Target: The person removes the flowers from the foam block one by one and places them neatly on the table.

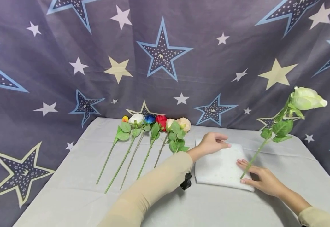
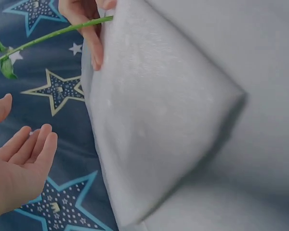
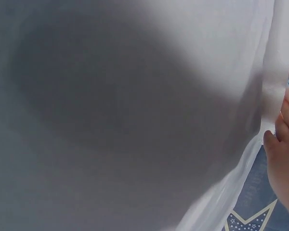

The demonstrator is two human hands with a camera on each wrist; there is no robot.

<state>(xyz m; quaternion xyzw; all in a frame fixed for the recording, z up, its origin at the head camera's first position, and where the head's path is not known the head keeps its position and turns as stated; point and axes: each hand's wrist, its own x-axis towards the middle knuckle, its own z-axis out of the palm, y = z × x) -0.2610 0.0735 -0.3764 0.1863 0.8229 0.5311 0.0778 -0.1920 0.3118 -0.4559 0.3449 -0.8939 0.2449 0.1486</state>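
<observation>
A pale greenish-white artificial rose (image 1: pixel 307 98) leans up and to the right, its bloom well above the table. My right hand (image 1: pixel 264 179) holds the lower end of its stem between thumb and fingers, at the right edge of a folded white foam sheet (image 1: pixel 219 168). Over the far part of that sheet is my left hand (image 1: pixel 212 143), fingers loosely extended and nothing in them. From the left wrist, the left hand (image 2: pixel 26 163) shows its palm and spread thumb, apart from the sheet. Only part of the right hand (image 3: pixel 283 154) appears in the right wrist view.
Left of the sheet, several artificial flowers lie in a row with blooms toward the back, among them a white bloom (image 1: pixel 136 119), a red rose (image 1: pixel 161 122) and a peach bloom (image 1: pixel 184 125). A grey cloth (image 1: pixel 77 195) covers the table; a star-patterned curtain (image 1: pixel 165 91) hangs behind.
</observation>
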